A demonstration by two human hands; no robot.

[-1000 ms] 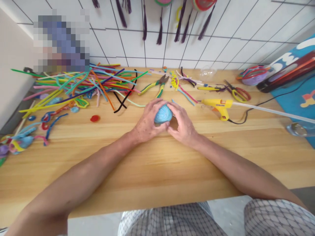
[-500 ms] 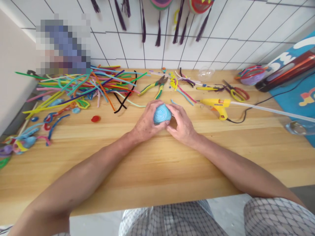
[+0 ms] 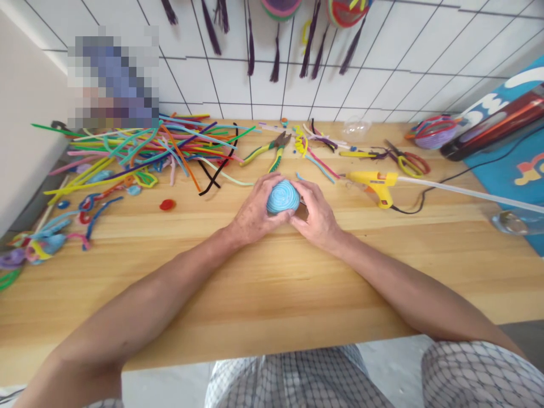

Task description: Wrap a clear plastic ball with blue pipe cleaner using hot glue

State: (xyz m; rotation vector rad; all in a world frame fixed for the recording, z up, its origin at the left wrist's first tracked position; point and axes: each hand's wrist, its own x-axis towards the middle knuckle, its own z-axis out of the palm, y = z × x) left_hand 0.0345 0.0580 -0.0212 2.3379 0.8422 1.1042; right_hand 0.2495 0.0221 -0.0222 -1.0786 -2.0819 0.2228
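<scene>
A light blue ball [image 3: 283, 197], coiled in rings like wound pipe cleaner, is held just above or on the wooden table [image 3: 272, 306]. Round its left side curl the fingers and thumb of my left hand [image 3: 255, 211]. My right hand [image 3: 318, 218] grips it from the right, thumb and fingertips against its edge. The ball's underside is hidden. Just beyond the hands lie green-and-yellow pliers [image 3: 274, 152] and a short light blue pipe cleaner [image 3: 318, 168].
Left is a heap of coloured pipe cleaners [image 3: 140, 150], with a red cap [image 3: 167, 204] nearer. On the right lie a yellow glue gun [image 3: 374, 186], its black cord [image 3: 420, 201], scissors [image 3: 408, 160] and a clear plastic dome [image 3: 357, 128]. Tassels [image 3: 276, 59] hang by the tiled wall.
The ball has turned slightly in my hands, showing its coiled face a little more. Both hands stay in nearly the same place; the view has shifted slightly.
</scene>
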